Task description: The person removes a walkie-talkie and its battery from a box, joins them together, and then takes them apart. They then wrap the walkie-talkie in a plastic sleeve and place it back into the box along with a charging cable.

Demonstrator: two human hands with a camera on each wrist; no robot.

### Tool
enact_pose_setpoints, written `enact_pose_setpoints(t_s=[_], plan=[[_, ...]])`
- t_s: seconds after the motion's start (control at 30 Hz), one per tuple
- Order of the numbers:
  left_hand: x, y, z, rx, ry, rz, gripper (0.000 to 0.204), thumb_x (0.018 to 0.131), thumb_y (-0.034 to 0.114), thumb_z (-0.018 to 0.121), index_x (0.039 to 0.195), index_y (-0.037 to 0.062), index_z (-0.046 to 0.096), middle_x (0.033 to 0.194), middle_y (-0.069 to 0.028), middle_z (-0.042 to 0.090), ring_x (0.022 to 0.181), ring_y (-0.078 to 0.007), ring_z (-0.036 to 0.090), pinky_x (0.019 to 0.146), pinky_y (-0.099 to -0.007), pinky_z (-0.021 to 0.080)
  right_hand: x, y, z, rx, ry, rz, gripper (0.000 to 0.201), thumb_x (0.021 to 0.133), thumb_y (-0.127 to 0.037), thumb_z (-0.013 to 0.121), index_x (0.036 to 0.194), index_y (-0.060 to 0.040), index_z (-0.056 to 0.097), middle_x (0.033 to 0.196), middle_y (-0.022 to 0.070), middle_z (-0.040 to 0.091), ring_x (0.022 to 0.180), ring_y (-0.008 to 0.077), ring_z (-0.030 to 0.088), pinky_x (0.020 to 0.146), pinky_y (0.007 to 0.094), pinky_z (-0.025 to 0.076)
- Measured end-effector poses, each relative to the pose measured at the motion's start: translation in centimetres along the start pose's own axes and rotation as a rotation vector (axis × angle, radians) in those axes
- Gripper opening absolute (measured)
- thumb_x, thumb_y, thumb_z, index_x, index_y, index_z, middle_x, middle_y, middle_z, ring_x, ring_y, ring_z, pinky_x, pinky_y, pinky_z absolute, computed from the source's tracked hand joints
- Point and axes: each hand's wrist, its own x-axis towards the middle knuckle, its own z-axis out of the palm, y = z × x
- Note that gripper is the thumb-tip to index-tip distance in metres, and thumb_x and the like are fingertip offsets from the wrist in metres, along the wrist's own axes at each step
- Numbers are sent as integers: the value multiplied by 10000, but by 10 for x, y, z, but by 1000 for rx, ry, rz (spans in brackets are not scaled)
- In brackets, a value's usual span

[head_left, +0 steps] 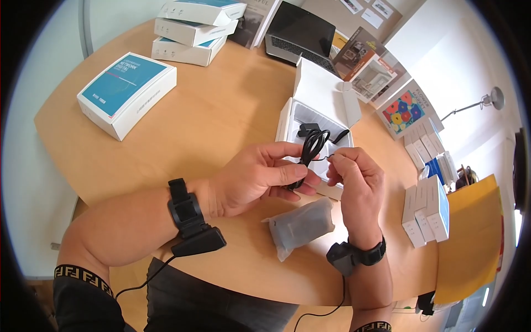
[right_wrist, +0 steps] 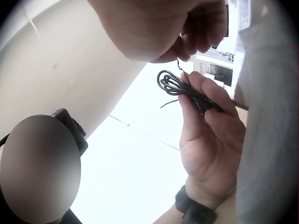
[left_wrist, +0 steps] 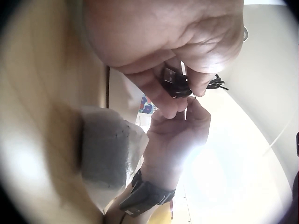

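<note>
My left hand (head_left: 254,177) grips a coiled black cable (head_left: 314,145) between thumb and fingers, above the near side of the open white box. A metal USB plug (left_wrist: 170,74) shows at the cable's end in the left wrist view. Just to the right, my right hand (head_left: 360,180) pinches the end of a thin black twist tie (right_wrist: 181,66). The tie runs, kinked, from those fingertips to the coil. Below both hands, a grey item in a frosted plastic sleeve (head_left: 303,224) lies on the table.
The open white box (head_left: 283,123) holds a tray with a black plug (head_left: 307,129) and other black parts. A blue and white box (head_left: 127,91) sits at left, with stacked boxes (head_left: 188,50) behind. A laptop (head_left: 301,33) stands at back; more boxes (head_left: 425,213) are at right.
</note>
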Motion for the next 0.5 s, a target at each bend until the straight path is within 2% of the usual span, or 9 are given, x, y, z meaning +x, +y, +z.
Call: enact_pose_setpoints(t_s=[0.1,0.2,0.27,0.5], plan=[[1,0,-2,-28,-6,-14,362,1008,166,602,1361,99,562,1155,-107,699,1064,-217,690,860,-306,567,-1,-1,8,7,60,-37,170,963,-112,612,968,32,703,803,21,652,756,84,596,674,242,498],[-1,2,1,-31,21,-28,388,1006,162,605,1382,92,541,1168,-106,695,1070,-213,688,862,-303,568,-3,-2,10,42,-1,-43,200,1002,-141,606,1027,32,702,898,35,675,832,95,619,737,251,517],[0,2,1,-18,21,-25,399,1003,154,609,1388,82,532,1173,-112,693,1077,-216,686,870,-302,567,-3,4,12,205,-45,-45,212,1032,-158,572,1059,27,672,980,51,680,864,102,629,784,254,520],[-1,2,1,19,-63,-76,442,989,136,628,1397,26,499,1180,-137,687,1098,-224,679,904,-294,564,-2,9,17,358,39,-29,180,1055,-164,524,1070,-1,599,1016,63,672,910,121,647,838,278,530]])
